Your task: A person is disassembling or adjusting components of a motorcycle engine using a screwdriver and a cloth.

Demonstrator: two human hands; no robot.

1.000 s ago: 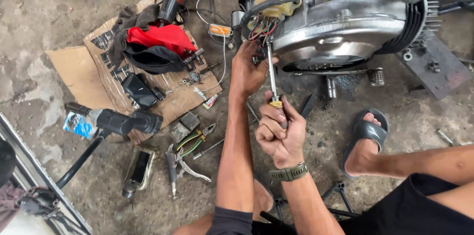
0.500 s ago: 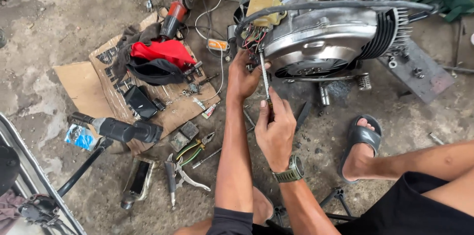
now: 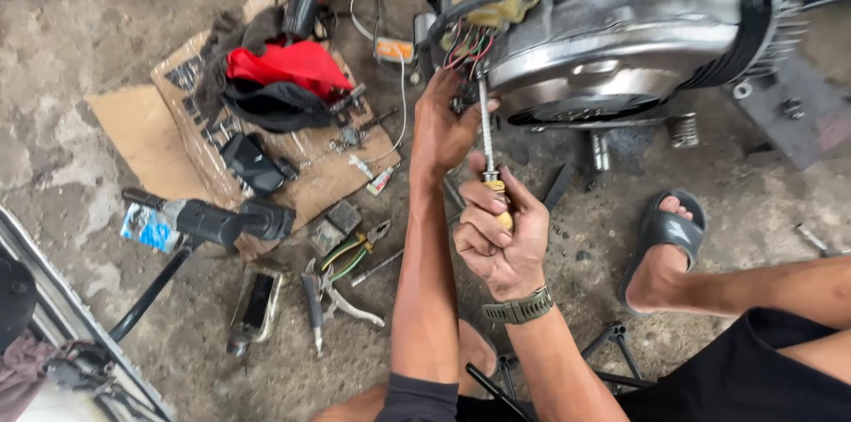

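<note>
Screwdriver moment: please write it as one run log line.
right hand: grips screwdriver handle | tip: at engine wiring | left hand: at wires beside shaft | pliers: on floor

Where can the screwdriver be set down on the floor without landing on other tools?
Bare concrete lies left of the cardboard and between the right hand and sandalled foot. Crowded: pliers beside the left forearm, clutter atop the cardboard.

Screwdriver [image 3: 490, 156]: long thin metal shaft, yellow handle, standing near vertical, tip up at the wire bundle [image 3: 467, 42] on the engine's [image 3: 612, 50] left side. Engine: grey metal round cover, black finned edge, lying on the concrete floor. Wires red, green, black, bunched under a yellow block.
</note>
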